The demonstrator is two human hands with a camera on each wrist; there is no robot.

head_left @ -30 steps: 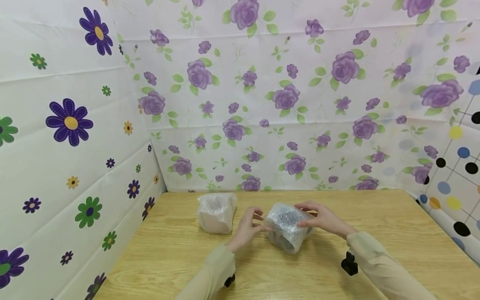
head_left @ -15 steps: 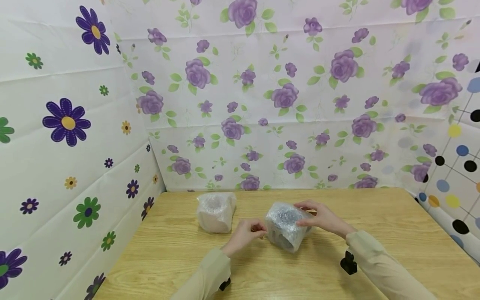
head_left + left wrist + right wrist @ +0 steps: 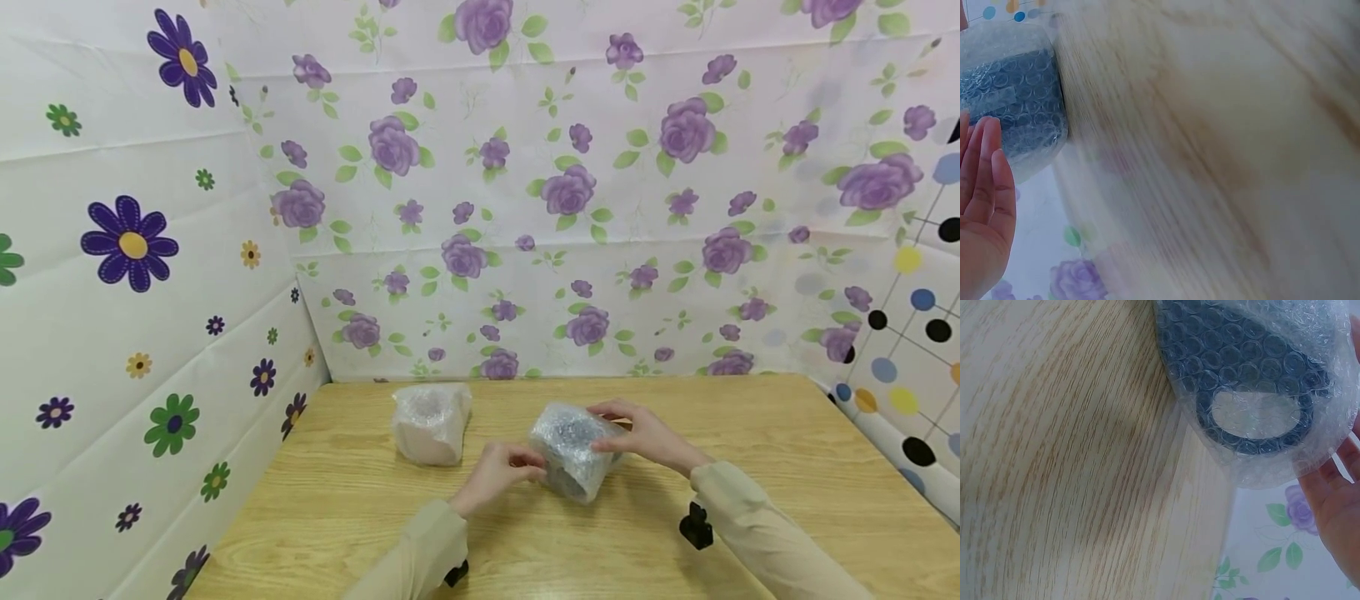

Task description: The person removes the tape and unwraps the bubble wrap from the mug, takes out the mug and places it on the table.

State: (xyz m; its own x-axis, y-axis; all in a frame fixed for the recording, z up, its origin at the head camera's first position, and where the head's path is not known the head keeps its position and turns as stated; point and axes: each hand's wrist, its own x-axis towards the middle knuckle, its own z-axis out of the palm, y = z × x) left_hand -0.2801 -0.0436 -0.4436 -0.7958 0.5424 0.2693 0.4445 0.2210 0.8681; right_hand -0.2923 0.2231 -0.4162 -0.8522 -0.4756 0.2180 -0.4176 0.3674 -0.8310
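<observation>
A dark mug wrapped in bubble wrap (image 3: pixel 573 450) lies tilted on the table, right of the middle. Its handle shows through the plastic in the right wrist view. My right hand (image 3: pixel 645 437) grips the wrapped mug from the right, fingers over the top and thumb on the near side. From the left, my left hand (image 3: pixel 495 475) has its fingertips at the wrap. Those fingers (image 3: pixel 988 156) look nearly straight in the left wrist view, just below a strip of tape (image 3: pixel 991 100). Whether they pinch anything is hidden.
A second bubble-wrapped bundle (image 3: pixel 431 423), pale inside, stands on the wooden table (image 3: pixel 337 500) to the left. Floral sheets (image 3: pixel 465 208) hang behind and to the sides. A black device (image 3: pixel 697 527) sits under the right wrist.
My left hand drew back slightly from the wrap with its fingers closing together, then came up to the wrap again. The right hand and the wrapped mug have barely moved.
</observation>
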